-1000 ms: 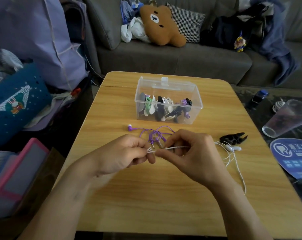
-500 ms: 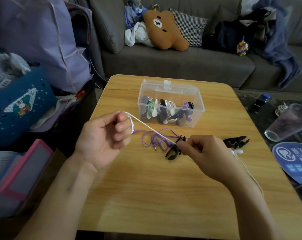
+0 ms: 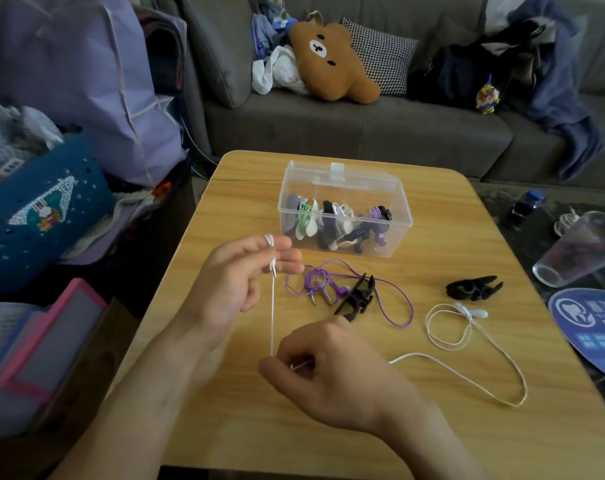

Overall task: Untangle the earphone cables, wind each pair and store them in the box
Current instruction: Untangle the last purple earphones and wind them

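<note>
Two hands share the white cable [image 3: 272, 317]: our left hand [image 3: 237, 284] pinches its plug end between raised fingers [image 3: 287, 260], and our right hand [image 3: 332, 372] pinches it lower, drawn toward us since a moment ago. The strand now runs taut and clear of the purple earphones [image 3: 329, 282] on the bench [image 3: 432, 427], so winding can probably start. The box [image 3: 344, 211] stands closed beyond.

Single view: head-worn wide-angle camera, angled forward and down over the wooden surface [image 3: 329, 427]. Forearms enter from the bottom edge, close to the lens. Sofa [image 3: 363, 133] fills the far top; frame edges bow outward.
</note>
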A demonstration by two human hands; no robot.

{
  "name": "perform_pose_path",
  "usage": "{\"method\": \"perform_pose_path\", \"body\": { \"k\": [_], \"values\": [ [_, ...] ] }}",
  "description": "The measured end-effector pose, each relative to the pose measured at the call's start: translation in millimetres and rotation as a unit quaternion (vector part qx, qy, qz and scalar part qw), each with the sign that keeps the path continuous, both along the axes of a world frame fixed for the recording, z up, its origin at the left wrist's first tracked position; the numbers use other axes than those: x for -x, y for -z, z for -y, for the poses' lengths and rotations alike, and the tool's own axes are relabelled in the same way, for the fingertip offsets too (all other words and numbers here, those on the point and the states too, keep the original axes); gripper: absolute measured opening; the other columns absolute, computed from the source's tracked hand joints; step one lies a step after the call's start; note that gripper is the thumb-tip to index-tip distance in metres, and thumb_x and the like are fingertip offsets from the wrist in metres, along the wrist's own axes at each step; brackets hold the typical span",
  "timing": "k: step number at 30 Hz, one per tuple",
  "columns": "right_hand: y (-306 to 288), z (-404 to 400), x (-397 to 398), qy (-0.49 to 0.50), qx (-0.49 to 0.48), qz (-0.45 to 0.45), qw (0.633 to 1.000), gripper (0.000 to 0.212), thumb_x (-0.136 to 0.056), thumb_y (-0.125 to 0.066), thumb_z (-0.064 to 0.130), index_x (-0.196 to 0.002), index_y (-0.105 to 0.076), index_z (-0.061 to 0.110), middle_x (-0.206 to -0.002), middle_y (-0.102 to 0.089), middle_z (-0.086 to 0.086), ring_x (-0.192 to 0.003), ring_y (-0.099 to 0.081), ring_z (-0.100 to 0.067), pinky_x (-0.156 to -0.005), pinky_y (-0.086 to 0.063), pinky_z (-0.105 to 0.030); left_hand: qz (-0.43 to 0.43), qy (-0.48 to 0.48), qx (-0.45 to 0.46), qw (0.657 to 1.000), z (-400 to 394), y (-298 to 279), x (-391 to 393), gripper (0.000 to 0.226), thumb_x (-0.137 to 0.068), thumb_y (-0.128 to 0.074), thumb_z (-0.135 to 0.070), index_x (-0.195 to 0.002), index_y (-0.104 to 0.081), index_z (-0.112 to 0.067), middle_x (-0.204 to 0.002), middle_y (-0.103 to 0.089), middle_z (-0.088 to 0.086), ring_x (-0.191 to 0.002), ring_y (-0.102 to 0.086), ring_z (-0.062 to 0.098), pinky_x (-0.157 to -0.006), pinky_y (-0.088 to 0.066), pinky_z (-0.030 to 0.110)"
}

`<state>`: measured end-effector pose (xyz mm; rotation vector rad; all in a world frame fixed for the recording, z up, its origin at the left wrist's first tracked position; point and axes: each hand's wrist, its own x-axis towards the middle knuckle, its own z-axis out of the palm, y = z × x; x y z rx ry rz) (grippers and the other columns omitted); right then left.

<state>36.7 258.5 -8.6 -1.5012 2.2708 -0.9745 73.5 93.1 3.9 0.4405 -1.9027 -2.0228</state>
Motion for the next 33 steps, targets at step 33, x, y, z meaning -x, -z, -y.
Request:
{"method": "perform_pose_path", "body": {
  "k": [33],
  "values": [
    [1,-19,40,0.205,0.08,0.055,0.974,0.026,-0.095,-0.062,0.035,-0.073,-0.067,0.022,-0.055,-0.054,-0.004,-0.053,-0.045,-0.02,-0.052,-0.039,-0.032,-0.026,0.182,-0.17,0.968,-11,-2,-5,0.019,-0.09,-0.061,-0.014,-0.097,-0.075,-0.004,-0.095,-0.072,0.02,-0.086,-0.072,0.027,-0.043,-0.034,0.017]
  ]
}}
